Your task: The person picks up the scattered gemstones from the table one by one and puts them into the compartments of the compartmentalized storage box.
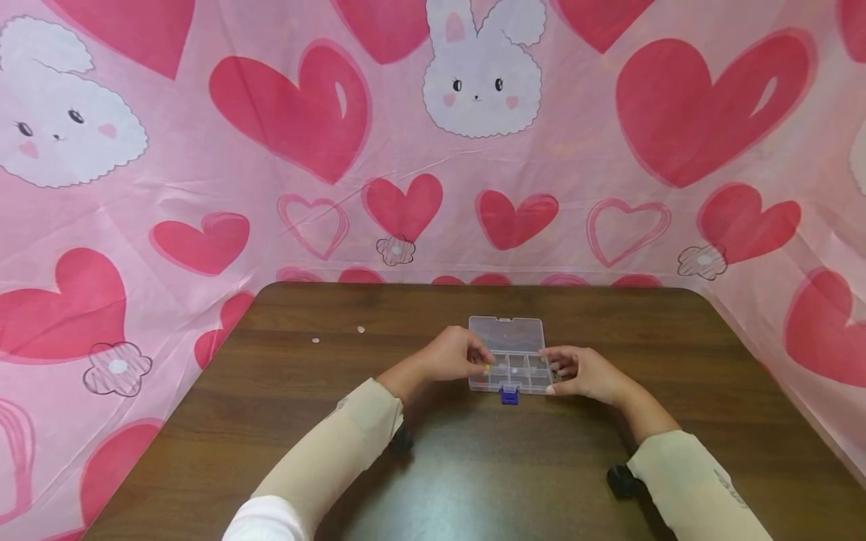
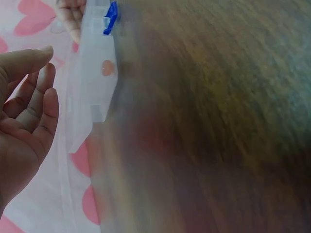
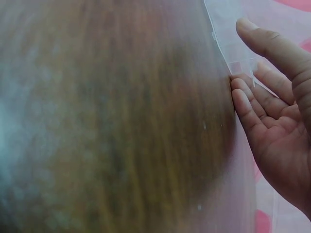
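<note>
A clear plastic compartment box (image 1: 517, 388) stands on the table with its lid (image 1: 507, 334) raised at the back and a blue latch (image 1: 510, 396) at its front. My left hand (image 1: 449, 357) is over the box's left end, pinching a small yellow piece (image 1: 487, 367) at the fingertips; that piece is out of sight in the left wrist view. At the box's right end, my right hand (image 1: 588, 373) holds it, thumb by the front corner and fingers toward the back. A small reddish round piece (image 2: 108, 68) shows through the box wall. One whitish piece (image 1: 514, 370) lies in a middle compartment.
Two small whitish pieces (image 1: 361, 329) lie apart on the left of the brown wooden table (image 1: 487, 466). Behind the table and along its sides hangs a pink cloth (image 1: 568, 158) with hearts and rabbits.
</note>
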A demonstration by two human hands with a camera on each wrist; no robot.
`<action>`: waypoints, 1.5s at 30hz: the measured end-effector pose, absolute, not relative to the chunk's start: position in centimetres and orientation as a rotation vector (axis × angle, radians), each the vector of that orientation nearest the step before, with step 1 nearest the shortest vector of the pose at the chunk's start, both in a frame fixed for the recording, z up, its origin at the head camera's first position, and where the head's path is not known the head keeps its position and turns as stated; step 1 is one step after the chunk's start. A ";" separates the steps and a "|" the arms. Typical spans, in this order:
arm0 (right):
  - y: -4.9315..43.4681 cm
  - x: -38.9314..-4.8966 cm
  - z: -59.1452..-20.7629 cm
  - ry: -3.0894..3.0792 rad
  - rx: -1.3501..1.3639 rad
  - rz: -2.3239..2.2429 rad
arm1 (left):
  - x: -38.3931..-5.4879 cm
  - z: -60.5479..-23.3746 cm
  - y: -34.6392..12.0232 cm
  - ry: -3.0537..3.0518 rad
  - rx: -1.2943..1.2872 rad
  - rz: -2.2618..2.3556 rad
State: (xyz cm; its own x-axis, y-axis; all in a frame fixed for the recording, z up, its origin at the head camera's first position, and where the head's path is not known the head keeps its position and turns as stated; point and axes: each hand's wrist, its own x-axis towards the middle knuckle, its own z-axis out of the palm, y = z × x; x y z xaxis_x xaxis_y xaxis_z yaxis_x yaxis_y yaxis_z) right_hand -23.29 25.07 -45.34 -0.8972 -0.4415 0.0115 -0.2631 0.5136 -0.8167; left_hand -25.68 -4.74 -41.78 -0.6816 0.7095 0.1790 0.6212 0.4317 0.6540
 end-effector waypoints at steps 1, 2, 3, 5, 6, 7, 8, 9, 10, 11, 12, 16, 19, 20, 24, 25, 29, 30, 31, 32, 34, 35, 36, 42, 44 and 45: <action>25.1 -23.3 -45.4 2.556 -0.605 -1.329 | -25.7 -41.8 -4.6 2.549 1.185 1.079; 25.0 -23.3 -45.4 2.555 -0.602 -1.331 | -25.8 -41.9 -4.4 2.550 1.185 1.069; 25.0 -23.3 -45.3 2.552 -0.601 -1.333 | -25.9 -42.0 -4.3 2.553 1.177 1.057; 25.0 -23.3 -45.3 2.550 -0.599 -1.332 | -26.0 -42.2 -4.0 2.560 1.168 1.024; 24.9 -23.3 -45.3 2.548 -0.599 -1.333 | -26.1 -42.4 -3.9 2.567 1.169 1.000; 24.9 -23.3 -45.3 2.544 -0.597 -1.337 | -26.2 -42.5 -3.7 2.576 1.171 0.970; 24.9 -23.2 -45.3 2.542 -0.596 -1.337 | -26.2 -42.6 -3.6 2.582 1.172 0.947; 24.9 -23.3 -45.3 2.544 -0.599 -1.334 | -26.3 -42.7 -3.5 2.589 1.172 0.925; 24.9 -23.3 -45.3 2.547 -0.602 -1.330 | -26.3 -42.7 -3.4 2.595 1.175 0.906; 24.9 -23.3 -45.4 2.550 -0.608 -1.327 | -26.3 -42.8 -3.3 2.600 1.178 0.895; 24.9 -23.3 -45.4 2.553 -0.615 -1.325 | -26.3 -42.8 -3.2 2.604 1.178 0.891; 24.9 -23.4 -45.6 2.564 -0.631 -1.318 | -26.3 -42.7 -3.2 2.601 1.181 0.913; 24.9 -23.4 -45.7 2.568 -0.632 -1.316 | -26.2 -42.7 -3.2 2.593 1.188 0.929; 24.9 -23.4 -45.7 2.569 -0.629 -1.315 | -26.2 -42.8 -3.2 2.591 1.190 0.934; 24.9 -23.4 -45.7 2.568 -0.632 -1.316 | -26.2 -42.8 -3.4 2.562 1.177 0.977; 24.9 -23.4 -45.7 2.566 -0.632 -1.318 | -26.2 -42.8 -3.5 2.554 1.170 0.990; 24.9 -23.4 -45.7 2.565 -0.633 -1.321 | -26.1 -42.8 -3.8 2.512 1.135 1.064; 24.9 -23.4 -45.7 2.568 -0.631 -1.320 | -26.1 -42.8 -3.9 2.499 1.122 1.086; 24.9 -23.4 -45.7 2.571 -0.631 -1.317 | -26.0 -42.7 -4.0 2.487 1.112 1.107; 25.0 -23.4 -45.6 2.573 -0.630 -1.314 | -26.0 -42.7 -4.0 2.475 1.105 1.126; 25.0 -23.4 -45.6 2.577 -0.628 -1.307 | -26.0 -42.7 -4.2 2.447 1.095 1.161; 25.0 -23.4 -45.6 2.577 -0.628 -1.305 | -26.0 -42.7 -4.3 2.434 1.091 1.176; 24.9 -23.4 -45.5 2.576 -0.630 -1.303 | -25.9 -42.6 -4.4 2.421 1.089 1.189; 24.9 -23.4 -45.3 2.576 -0.639 -1.292 | -25.9 -42.4 -5.2 2.407 1.106 1.229; 24.9 -23.4 -45.3 2.578 -0.636 -1.288 | -25.9 -42.4 -5.6 2.423 1.114 1.238; 24.9 -23.3 -45.3 2.579 -0.634 -1.286 | -25.9 -42.4 -5.8 2.427 1.119 1.247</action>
State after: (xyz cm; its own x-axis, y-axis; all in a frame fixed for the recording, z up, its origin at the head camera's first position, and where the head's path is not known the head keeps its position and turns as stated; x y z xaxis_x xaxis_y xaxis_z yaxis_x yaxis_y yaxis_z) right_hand -23.35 24.86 -45.25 -0.8903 -0.4549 0.0200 -0.2897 0.5321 -0.7956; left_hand -25.85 -5.78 -42.37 -0.6962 0.6998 0.1599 0.5375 0.3605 0.7623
